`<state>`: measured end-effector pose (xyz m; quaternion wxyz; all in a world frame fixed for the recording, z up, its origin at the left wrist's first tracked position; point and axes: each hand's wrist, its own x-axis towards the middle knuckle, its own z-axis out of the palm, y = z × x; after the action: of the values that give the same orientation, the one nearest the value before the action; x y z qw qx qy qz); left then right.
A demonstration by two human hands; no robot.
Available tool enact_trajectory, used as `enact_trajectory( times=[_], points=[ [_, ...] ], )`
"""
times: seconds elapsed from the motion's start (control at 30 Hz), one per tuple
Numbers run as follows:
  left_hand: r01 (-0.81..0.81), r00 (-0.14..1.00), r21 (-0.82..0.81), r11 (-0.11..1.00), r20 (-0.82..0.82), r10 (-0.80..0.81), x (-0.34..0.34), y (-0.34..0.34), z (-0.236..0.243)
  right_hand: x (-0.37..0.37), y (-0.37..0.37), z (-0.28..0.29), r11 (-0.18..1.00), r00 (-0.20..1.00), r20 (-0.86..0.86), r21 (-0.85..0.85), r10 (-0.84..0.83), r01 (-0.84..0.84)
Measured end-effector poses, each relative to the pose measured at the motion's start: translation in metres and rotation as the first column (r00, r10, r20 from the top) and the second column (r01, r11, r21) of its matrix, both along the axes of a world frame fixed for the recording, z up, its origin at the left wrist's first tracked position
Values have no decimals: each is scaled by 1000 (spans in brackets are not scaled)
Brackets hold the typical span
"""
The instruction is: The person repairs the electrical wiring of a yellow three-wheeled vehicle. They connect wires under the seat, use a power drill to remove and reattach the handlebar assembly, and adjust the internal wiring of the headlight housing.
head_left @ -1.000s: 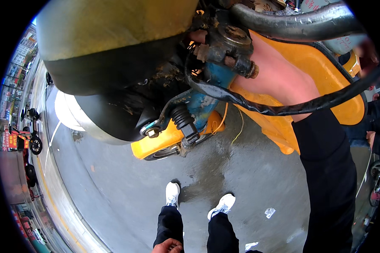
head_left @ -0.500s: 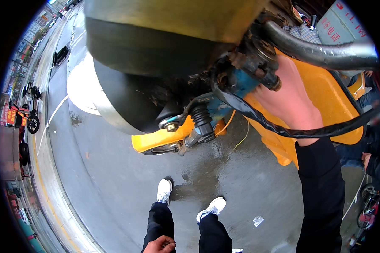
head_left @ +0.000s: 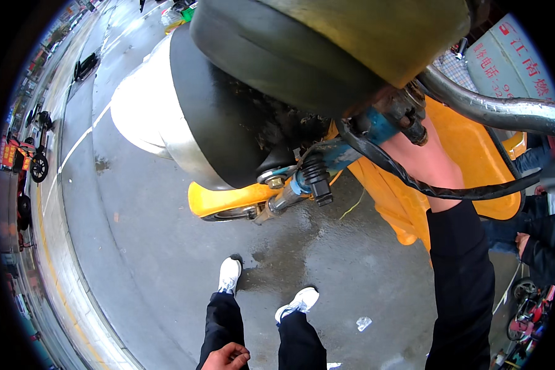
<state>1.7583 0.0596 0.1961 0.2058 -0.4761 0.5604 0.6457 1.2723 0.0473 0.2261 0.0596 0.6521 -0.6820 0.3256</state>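
Observation:
A yellow scooter fills the top of the view, with its black and silver front housing (head_left: 185, 117) and yellow front fender (head_left: 225, 200). My right arm in a black sleeve reaches up into the steering area. My right hand (head_left: 424, 157) shows only at the wrist; its fingers are hidden behind a blue metal part (head_left: 376, 126) and black cables (head_left: 413, 182). My left hand (head_left: 226, 356) hangs by my left thigh at the bottom edge, fingers curled, holding nothing. A chrome fork leg with a black rubber boot (head_left: 314, 176) runs down to the fender.
My white shoes (head_left: 230, 274) stand on wet grey pavement. A scrap of white litter (head_left: 364, 322) lies to the right of them. Another person's hand and dark sleeve (head_left: 527, 243) are at the right edge. Parked two-wheelers (head_left: 37, 163) line the curb at left.
The view has swung, so the scooter's front now sits further right and larger. My right arm stays up in the steering area and my left hand stays by the thigh.

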Motion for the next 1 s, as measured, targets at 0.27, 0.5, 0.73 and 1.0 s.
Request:
enact_trajectory(
  times=[0.27, 0.5, 0.73, 1.0],
  points=[
    [14, 1000, -26, 1000, 16, -14, -10, -5, 12, 1, -2, 1, 999, 989, 144, -33, 25, -21],
    [-32, 998, -27, 999, -48, 31, -11, -14, 28, -8, 6, 10, 990, 972, 232, 122, 47, -77],
    [26, 997, -115, 993, -69, -34, -24, -11, 63, -4, 10, 19, 945, 953, 266, 323, -149, 57],
    [-66, 998, -319, 945, -18, 64, 0, -20, 156, -11, 12, -8, 981, 965, 210, 147, -158, 129]
  ],
)
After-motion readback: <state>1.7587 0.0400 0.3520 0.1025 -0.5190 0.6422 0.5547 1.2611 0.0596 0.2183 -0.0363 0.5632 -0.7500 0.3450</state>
